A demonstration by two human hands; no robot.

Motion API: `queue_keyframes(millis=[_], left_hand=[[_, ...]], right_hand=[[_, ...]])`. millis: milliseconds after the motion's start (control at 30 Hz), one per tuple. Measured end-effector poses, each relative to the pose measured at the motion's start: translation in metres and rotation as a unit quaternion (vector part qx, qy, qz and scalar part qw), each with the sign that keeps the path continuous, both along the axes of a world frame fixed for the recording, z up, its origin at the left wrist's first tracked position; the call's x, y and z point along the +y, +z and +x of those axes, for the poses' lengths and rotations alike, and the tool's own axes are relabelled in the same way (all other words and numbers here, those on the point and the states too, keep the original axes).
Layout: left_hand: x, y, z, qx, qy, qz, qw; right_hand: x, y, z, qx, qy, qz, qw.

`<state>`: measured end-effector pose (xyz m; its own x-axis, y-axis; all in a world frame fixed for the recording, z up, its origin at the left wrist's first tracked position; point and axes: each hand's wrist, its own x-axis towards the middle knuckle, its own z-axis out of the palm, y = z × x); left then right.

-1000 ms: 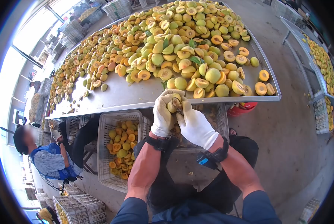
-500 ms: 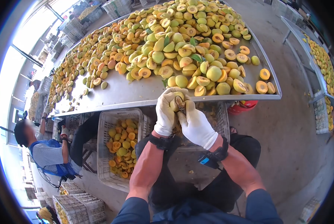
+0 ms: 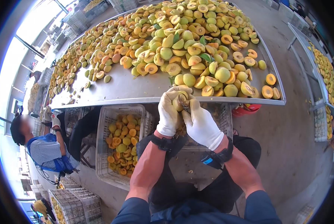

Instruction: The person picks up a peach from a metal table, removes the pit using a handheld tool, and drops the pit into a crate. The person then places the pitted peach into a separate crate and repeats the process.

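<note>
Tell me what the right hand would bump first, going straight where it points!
The right hand would probably meet the cut yellow-green fruit in the left hand first; exact depth is unclear.

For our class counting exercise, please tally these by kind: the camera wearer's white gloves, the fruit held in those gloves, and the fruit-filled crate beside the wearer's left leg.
White gloves: 2
Held fruit: 1
Fruit-filled crate: 1
Total: 4
</note>
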<state>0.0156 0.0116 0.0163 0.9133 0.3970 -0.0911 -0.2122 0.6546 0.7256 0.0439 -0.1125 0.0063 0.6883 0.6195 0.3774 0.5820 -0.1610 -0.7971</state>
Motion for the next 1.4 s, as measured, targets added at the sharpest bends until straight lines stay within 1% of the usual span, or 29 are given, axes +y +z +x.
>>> queue_keyframes(millis=[100,167,200,267,300,367,400,467,600,667,700,767,800,833,867,900,933,967,1000,1033,1067,1100,1133,1167,1200,1233,1300,1333,1400], left_hand=[[-0.004,0.003,0.000,0.013,0.007,0.010,1.000],[-0.004,0.003,0.002,0.020,0.026,0.069,0.997],[-0.003,0.001,0.002,0.021,0.025,0.069,0.997],[0.003,-0.005,0.001,0.021,-0.025,0.105,0.994],[0.001,-0.005,0.002,0.022,-0.025,0.105,0.994],[-0.002,-0.006,0.004,0.027,0.015,0.136,0.990],[-0.001,-0.006,0.004,0.028,0.015,0.137,0.990],[0.000,-0.006,0.004,0.046,0.017,0.211,0.976],[0.006,-0.010,0.007,0.013,0.020,0.228,0.973],[0.022,-0.008,0.006,0.070,-0.121,0.283,0.949],[0.028,-0.011,0.007,0.072,-0.122,0.283,0.948],[0.038,-0.019,0.011,0.085,-0.199,0.282,0.935],[0.036,-0.010,0.011,0.074,-0.209,0.282,0.933],[0.028,-0.001,0.011,0.072,-0.212,0.284,0.932],[0.014,0.006,0.011,0.068,-0.124,0.258,0.956],[0.000,0.010,0.010,0.066,-0.034,0.227,0.971],[-0.010,0.011,0.011,0.073,0.009,0.209,0.975],[-0.008,0.008,0.010,0.074,0.010,0.208,0.975],[-0.005,0.003,0.010,0.086,0.015,0.228,0.970],[-0.001,-0.002,0.009,0.099,0.021,0.248,0.963],[0.007,-0.004,0.009,0.104,0.001,0.270,0.957],[0.016,-0.006,0.007,0.106,0.005,0.271,0.957],[0.024,-0.007,0.008,0.090,-0.057,0.299,0.948],[0.028,-0.009,0.009,0.074,-0.119,0.324,0.936],[0.028,-0.008,0.008,0.076,-0.121,0.328,0.934],[0.030,-0.008,0.007,0.077,-0.120,0.330,0.933],[0.036,-0.013,0.006,0.094,-0.162,0.372,0.909],[0.037,-0.015,0.006,0.093,-0.161,0.373,0.909],[0.038,-0.017,0.007,0.092,-0.179,0.356,0.913]], right_hand=[[-0.001,-0.001,0.000,-0.005,-0.006,-0.026,1.000],[-0.002,0.001,0.001,-0.001,0.005,-0.029,1.000],[-0.002,0.001,0.002,0.000,0.004,-0.029,1.000],[-0.003,0.000,0.002,0.020,0.006,-0.047,0.999],[-0.004,0.001,0.002,0.021,0.006,-0.048,0.999],[-0.006,0.005,0.002,0.043,0.016,-0.052,0.998],[-0.007,0.004,0.002,0.044,0.016,-0.052,0.998],[-0.008,0.001,0.002,0.046,0.037,-0.072,0.996],[-0.011,0.001,0.003,0.049,0.035,-0.070,0.996],[-0.017,0.004,0.004,0.095,0.062,-0.118,0.987],[-0.019,0.003,0.003,0.097,0.061,-0.117,0.986],[-0.019,0.000,0.005,0.156,0.078,-0.125,0.977],[-0.018,-0.003,0.005,0.156,0.076,-0.124,0.977],[-0.016,-0.006,0.006,0.151,0.062,-0.065,0.984],[-0.015,-0.007,0.007,0.144,0.048,-0.007,0.988],[-0.015,-0.001,0.008,0.144,0.046,-0.009,0.989],[-0.016,0.010,0.008,0.217,0.047,-0.039,0.974],[-0.016,0.016,0.008,0.290,0.048,-0.069,0.953],[-0.014,0.010,0.008,0.290,0.050,-0.070,0.953],[-0.012,-0.001,0.008,0.262,0.072,-0.048,0.961],[-0.012,-0.007,0.007,0.233,0.094,-0.026,0.968],[-0.012,0.004,0.006,0.234,0.098,-0.026,0.967],[-0.016,0.024,0.008,0.316,0.121,-0.087,0.937],[-0.019,0.036,0.008,0.394,0.142,-0.148,0.896],[-0.017,0.029,0.006,0.394,0.152,-0.124,0.898],[-0.017,0.027,0.006,0.394,0.154,-0.123,0.898],[-0.018,0.026,0.006,0.454,0.174,-0.122,0.865],[-0.018,0.026,0.006,0.452,0.175,-0.122,0.866],[-0.020,0.024,0.009,0.493,0.193,-0.122,0.840]])
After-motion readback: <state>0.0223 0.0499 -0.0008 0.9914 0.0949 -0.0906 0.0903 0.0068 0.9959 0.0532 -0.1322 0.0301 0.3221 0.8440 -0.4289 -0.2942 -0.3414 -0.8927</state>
